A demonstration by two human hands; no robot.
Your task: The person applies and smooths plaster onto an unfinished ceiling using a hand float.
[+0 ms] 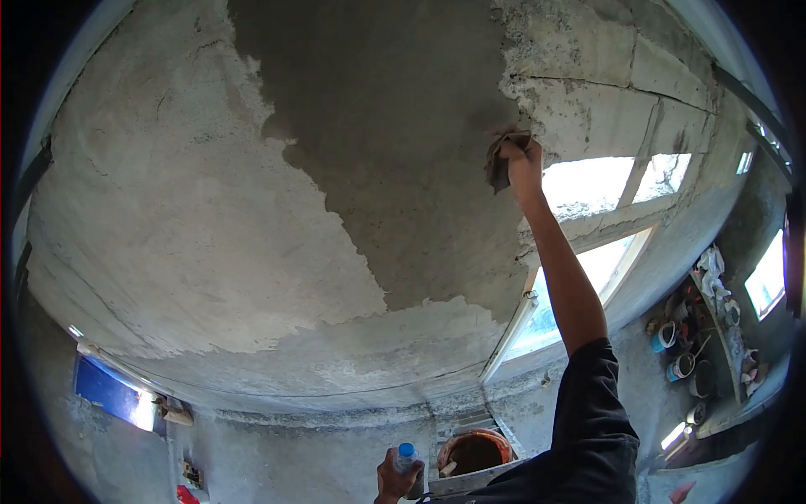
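My right hand (524, 166) is raised high on a reach to the wall, its fingers closed on a crumpled grey-brown piece of cloth or paper (498, 171). That piece lies against the darker, damp-looking plaster patch (403, 168), close to its ragged right edge. Lighter old plaster (185, 210) borders the patch on the left and below. Low in the view, my left hand (391, 482) is wrapped round a clear plastic bottle (406, 462) with a blue cap, held upright.
Beside the bottle stands an orange-rimmed bucket (506, 447) with dark contents and a handle in it. Window openings (588, 185) are right of the patch. Several buckets (680, 366) and a cluttered shelf (714, 323) stand far right. A blue panel (105, 386) is at left.
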